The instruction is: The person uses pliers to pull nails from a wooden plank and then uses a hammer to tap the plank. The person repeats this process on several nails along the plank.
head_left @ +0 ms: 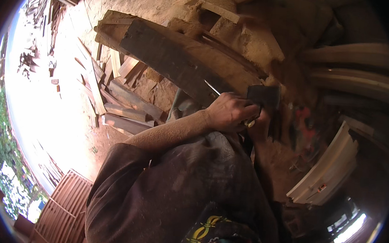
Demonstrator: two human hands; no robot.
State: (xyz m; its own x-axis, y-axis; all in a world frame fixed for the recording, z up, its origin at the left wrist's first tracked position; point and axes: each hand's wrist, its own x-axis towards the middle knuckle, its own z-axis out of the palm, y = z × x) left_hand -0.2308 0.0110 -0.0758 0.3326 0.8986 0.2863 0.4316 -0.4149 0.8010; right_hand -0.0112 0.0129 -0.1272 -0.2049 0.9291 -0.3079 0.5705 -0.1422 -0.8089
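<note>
Left hand: closed in a fist around a handle, of which a pale end is seen just below the fingers. The forearm is extended from the lower left, out of a dusty dark sleeve.

Right hand: largely hidden behind the left hand and in shadow; it is placed on the same handle, just beside the left hand, but how far it is closed cannot be told.

Axe: a dark, blocky metal head is seen directly above the hands, close against the right end of the plank.

Dark plank: long and weathered, laid diagonally from upper left toward the hands, over a curved timber.

Offcuts: pale boards and scraps are heaped on the earth floor left of the hands.

White curved moulding: set at right, well apart from the hands.

Slatted reddish crate: seen at lower left.
</note>
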